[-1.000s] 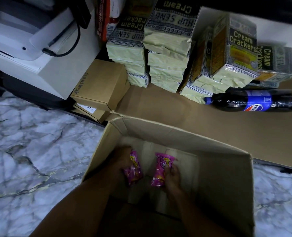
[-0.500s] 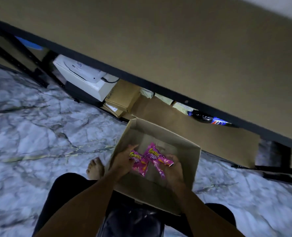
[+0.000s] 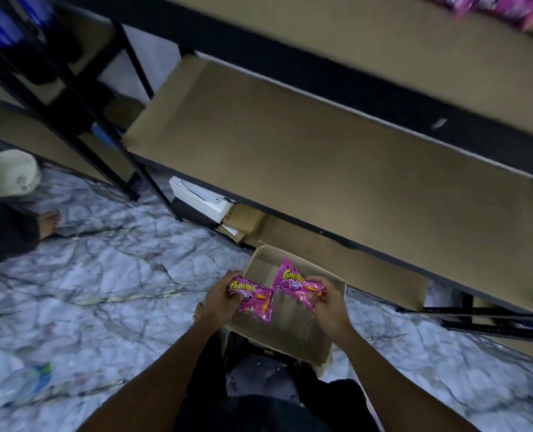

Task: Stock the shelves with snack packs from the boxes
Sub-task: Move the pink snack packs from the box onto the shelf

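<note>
Head view looks down on both hands over the open cardboard box (image 3: 285, 333) on the marble floor (image 3: 109, 275). Left hand (image 3: 220, 299) grips one pink snack pack (image 3: 254, 299), right hand (image 3: 329, 308) pinches a second pink pack (image 3: 296, 285), both held above the box. Brown shelf (image 3: 337, 169) stands just beyond, more pink packs (image 3: 508, 10) blurred on the upper shelf.

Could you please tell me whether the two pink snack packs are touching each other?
Cannot tell. In the head view the left pack and right pack meet at one corner, possibly only overlapping.
</note>
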Tool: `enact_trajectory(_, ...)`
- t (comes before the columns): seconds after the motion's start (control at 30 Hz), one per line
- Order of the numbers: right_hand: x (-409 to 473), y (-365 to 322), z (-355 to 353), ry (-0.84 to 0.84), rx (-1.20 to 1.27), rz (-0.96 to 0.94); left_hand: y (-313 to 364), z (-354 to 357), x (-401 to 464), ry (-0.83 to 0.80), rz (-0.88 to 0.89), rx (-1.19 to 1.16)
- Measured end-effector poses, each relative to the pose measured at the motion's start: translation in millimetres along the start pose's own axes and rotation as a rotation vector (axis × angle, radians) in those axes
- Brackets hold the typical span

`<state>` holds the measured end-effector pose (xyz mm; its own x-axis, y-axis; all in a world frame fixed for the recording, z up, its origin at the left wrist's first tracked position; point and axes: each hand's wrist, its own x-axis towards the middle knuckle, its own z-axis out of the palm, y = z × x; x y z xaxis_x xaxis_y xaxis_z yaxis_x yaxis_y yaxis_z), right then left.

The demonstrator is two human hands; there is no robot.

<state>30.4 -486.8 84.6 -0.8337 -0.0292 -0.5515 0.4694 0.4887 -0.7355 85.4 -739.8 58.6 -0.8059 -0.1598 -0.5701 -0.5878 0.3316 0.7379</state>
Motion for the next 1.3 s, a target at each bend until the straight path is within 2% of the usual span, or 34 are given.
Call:
enact_trajectory(0.2,-60,-123,-33,-0.02,0.037,-0.117,68,-75,-56,0.057,0.109,-0.084)
enact_trajectory(0.3,-85,-174,-33,-0.065,0.037,-0.183,103,-115,-73,0.091,0.164,-0.201)
enact_trajectory(0.4,-105,-217,-25,-0.025,0.069,-0.286,139,-153,-86,0.142,0.245,-0.269)
enact_trajectory(0.53,-128,-274,-15,0.06,0.058,-0.502,192,-216,-105,0.209,0.397,-0.312)
enact_trajectory(0.73,-137,-395,-10,0.202,0.102,-0.838,278,-327,-107,0.299,0.681,-0.285)
enact_trajectory(0.87,-120,-457,-5,0.204,0.182,-0.848,332,-372,-90,0.303,0.781,-0.251)
enact_trajectory(1.03,-62,-508,-10,0.328,0.074,-0.863,388,-393,-41,0.261,0.793,-0.17)
enact_trajectory(1.13,-33,-528,-13,0.357,0.014,-0.792,404,-394,-4,0.327,0.789,-0.116)
enact_trajectory(1.3,18,-564,-15,0.501,-0.068,-0.768,431,-420,64,0.406,0.826,0.143)
